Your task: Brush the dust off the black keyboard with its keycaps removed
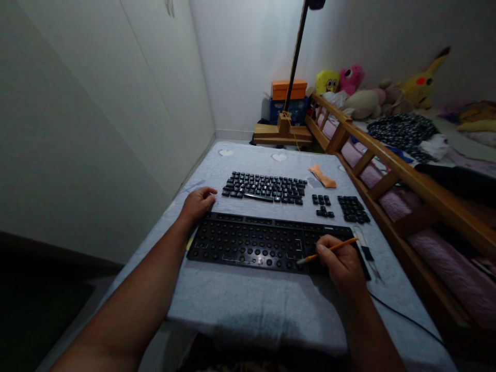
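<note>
A black keyboard base (251, 243) with its keycaps taken off lies on a table covered by a pale cloth (248, 305). My left hand (197, 202) rests curled on the keyboard's far left corner, fingers closed against its edge. My right hand (341, 261) grips an orange-handled brush or pencil (327, 250), its tip pointing left onto the base near the right-hand key wells. Beyond the base the removed black keycaps (265, 187) are laid out in keyboard order, with the arrow cluster (322, 204) and the number-pad caps (352, 208) to the right.
An orange cloth (322, 176) lies behind the keycaps. A small black tool (366, 252) and a cable (406, 316) lie right of the keyboard. A wooden bed rail (391, 160) runs along the right, with plush toys (349, 82) behind. A black pole on a wooden stand (284, 124) is at the back.
</note>
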`<state>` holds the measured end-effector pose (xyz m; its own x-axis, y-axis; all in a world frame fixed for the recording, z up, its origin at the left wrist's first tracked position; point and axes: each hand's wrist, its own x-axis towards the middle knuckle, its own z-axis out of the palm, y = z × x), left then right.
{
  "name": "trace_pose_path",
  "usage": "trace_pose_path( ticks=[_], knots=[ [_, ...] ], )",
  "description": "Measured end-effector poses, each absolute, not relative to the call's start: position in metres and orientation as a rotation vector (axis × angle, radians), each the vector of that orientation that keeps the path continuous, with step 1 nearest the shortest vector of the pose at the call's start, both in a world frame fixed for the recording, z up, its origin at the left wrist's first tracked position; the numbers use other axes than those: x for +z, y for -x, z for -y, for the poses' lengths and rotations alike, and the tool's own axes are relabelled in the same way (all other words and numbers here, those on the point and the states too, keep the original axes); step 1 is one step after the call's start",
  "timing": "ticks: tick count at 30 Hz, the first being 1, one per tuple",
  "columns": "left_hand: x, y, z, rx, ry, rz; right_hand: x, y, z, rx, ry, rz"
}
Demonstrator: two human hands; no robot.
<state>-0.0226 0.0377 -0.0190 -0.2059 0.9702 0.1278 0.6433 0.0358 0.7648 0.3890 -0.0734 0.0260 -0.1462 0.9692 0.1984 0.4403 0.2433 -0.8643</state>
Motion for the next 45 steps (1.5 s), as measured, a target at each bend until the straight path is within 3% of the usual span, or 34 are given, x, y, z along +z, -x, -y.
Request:
trace_pose_path(
  ticks=[12, 26, 45],
  knots=[
    [-0.0185, 0.0224, -0.0369, 1.014, -1.63, -1.885, 0.028, -0.3886, 0.0732, 0.931, 1.274, 1.703],
    [-0.0211, 0.0233, -0.0381, 1.008, -1.638, -1.901, 0.0296, -0.3827, 0.0687, 0.499, 1.405, 1.612],
    [-0.0203, 0.0219, -0.0382, 1.004, -1.652, -1.908, 0.0259, -0.3838, 0.0671, 0.402, 1.463, 1.75]
  ],
)
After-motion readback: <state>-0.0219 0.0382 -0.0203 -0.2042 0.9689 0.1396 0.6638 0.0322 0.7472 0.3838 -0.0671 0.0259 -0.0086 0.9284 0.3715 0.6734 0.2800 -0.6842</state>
